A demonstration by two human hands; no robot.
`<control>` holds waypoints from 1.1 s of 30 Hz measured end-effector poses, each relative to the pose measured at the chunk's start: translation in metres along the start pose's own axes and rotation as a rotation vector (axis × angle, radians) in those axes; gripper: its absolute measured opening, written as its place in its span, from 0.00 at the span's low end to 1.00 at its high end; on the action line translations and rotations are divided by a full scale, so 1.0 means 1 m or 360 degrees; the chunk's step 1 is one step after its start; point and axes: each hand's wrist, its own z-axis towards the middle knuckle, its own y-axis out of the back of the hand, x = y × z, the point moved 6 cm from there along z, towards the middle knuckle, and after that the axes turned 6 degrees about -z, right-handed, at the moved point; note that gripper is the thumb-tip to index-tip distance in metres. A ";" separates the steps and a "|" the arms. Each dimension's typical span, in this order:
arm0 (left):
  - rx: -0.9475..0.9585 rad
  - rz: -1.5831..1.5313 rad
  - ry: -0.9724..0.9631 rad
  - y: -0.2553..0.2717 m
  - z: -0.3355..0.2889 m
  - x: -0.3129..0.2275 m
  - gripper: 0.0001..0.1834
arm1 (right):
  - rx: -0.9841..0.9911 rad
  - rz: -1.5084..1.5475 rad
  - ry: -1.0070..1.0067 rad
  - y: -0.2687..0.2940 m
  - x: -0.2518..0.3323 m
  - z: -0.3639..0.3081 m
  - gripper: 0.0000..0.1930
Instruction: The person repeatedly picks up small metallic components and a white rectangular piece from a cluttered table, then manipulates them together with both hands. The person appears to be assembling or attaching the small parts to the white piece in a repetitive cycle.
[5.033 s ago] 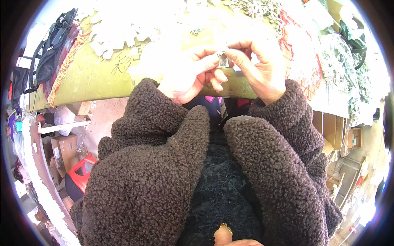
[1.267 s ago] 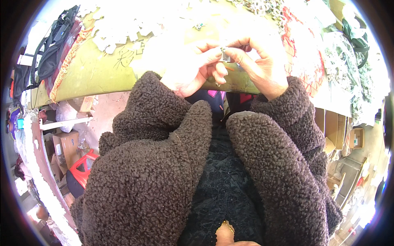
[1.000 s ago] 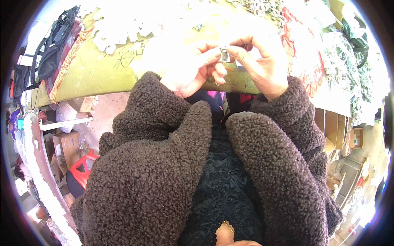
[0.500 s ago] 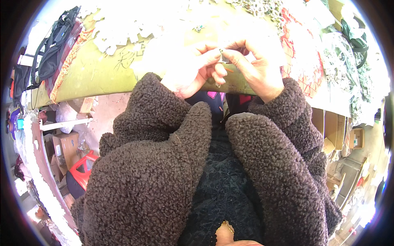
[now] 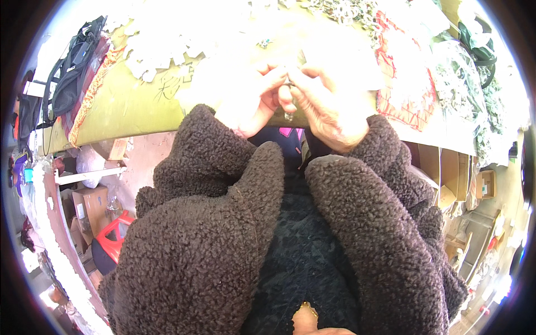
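Note:
My left hand (image 5: 252, 103) and my right hand (image 5: 329, 109) meet over the table's near edge, fingertips pressed together in a pinch. What lies between the fingertips is tiny and washed out by glare, so I cannot make it out. Just below the left fingers shows a small shiny, pale piece (image 5: 288, 116); whether it hangs from what the fingers hold is unclear. Farther back on the greenish-yellow tabletop (image 5: 111, 114) lies a small blue-green trinket (image 5: 263, 43), apart from both hands.
White angular pieces (image 5: 148, 58) lie scattered at the far left, beside a black bag (image 5: 72, 64). Red netting (image 5: 405, 72) and a heap of clear plastic bags (image 5: 460, 75) cover the right side. Cardboard boxes (image 5: 89, 206) and a red-backed seat (image 5: 114, 237) stand below on the left.
My right hand has shifted left and slightly down, its fingers now closer against the left ones. The left hand has moved a little left.

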 end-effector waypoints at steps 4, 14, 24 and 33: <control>-0.0131 0.0004 -0.0076 -0.002 0.007 0.006 0.09 | 0.0002 -0.0775 0.0241 0.012 0.005 -0.010 0.14; -0.0248 0.0021 -0.0020 -0.013 0.013 0.008 0.09 | -0.0439 -0.1289 -0.0118 0.081 -0.068 0.015 0.09; -0.0036 -0.0035 -0.0034 -0.002 0.007 -0.001 0.11 | -0.0173 -0.0670 0.0362 0.031 -0.005 0.007 0.10; -0.0136 -0.0010 0.0020 0.001 0.006 0.001 0.11 | -0.0337 -0.0773 0.0207 0.042 -0.015 0.001 0.08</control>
